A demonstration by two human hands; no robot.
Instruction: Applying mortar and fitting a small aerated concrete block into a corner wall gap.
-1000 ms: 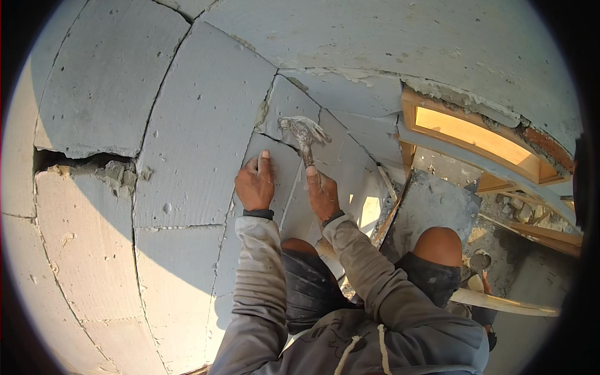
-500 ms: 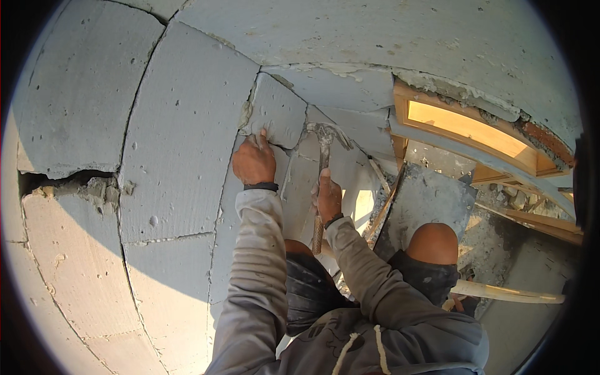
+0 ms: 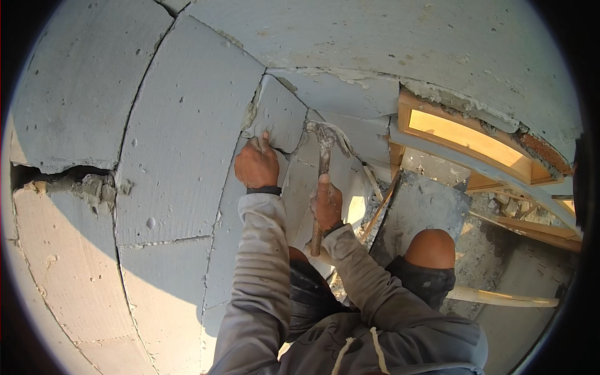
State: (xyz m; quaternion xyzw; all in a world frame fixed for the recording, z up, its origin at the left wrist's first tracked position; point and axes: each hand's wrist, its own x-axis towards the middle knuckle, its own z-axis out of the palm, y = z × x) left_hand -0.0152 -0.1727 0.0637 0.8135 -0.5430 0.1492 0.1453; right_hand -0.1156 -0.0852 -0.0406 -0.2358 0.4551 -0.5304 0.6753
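A small grey concrete block (image 3: 280,111) sits in the top row of the wall, up in the corner. My left hand (image 3: 257,164) is closed at its lower edge, one finger lying up against the block's face and the others curled in. An uneven dark gap runs beneath the block beside that hand. The right hand (image 3: 327,203) wraps round the handle of a claw hammer (image 3: 324,156). The hammer stands nearly upright, its mortar-crusted head close to the block's lower right corner. Whether the head touches the wall I cannot tell.
Large grey wall blocks (image 3: 181,131) spread to the left, with a broken, mortar-filled gap (image 3: 94,187) between some. On the right are a wooden window frame (image 3: 469,134), a grey board (image 3: 419,206) and a pale pole (image 3: 503,297) near my knee. Rubble lies below the frame.
The view has shifted slightly. Both hands keep almost the same places, the left at the block's edge and the right still round the hammer handle.
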